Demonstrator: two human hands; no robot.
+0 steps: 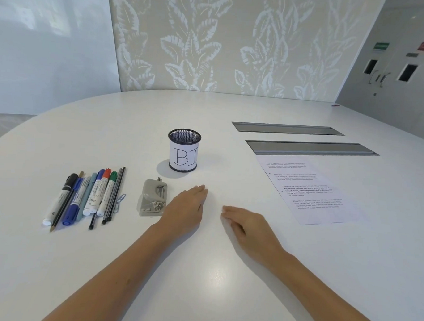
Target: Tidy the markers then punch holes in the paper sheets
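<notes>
- Both hands lie flat, palm down, on the white table [224,283], empty and a little apart from each other; the left hand [185,208] has its fingers straight and together, and the right hand [245,224] has its fingers pointing left toward it.
- Just beside the left hand, on its left, sits a grey hole punch [153,198]; whether the hand touches it I cannot tell.
- Further left lies a loose row of markers [81,197], capped in black, blue, red and green, side by side with pencils [113,194] among them and at the right edge of the row.
- Two paper clips [120,201] lie beside the rightmost pencils.
- Behind the hole punch stands an upright black mesh pen cup [184,150], wrapped in a white label with "BI" handwritten on it; nothing shows above its rim.
- To the right, well apart from the right hand, printed paper sheets [310,190] lie flat, the far edge near the closer of two grey slots [312,149] set in the tabletop.
- A leaf-patterned wall [224,43] rises behind the table.
</notes>
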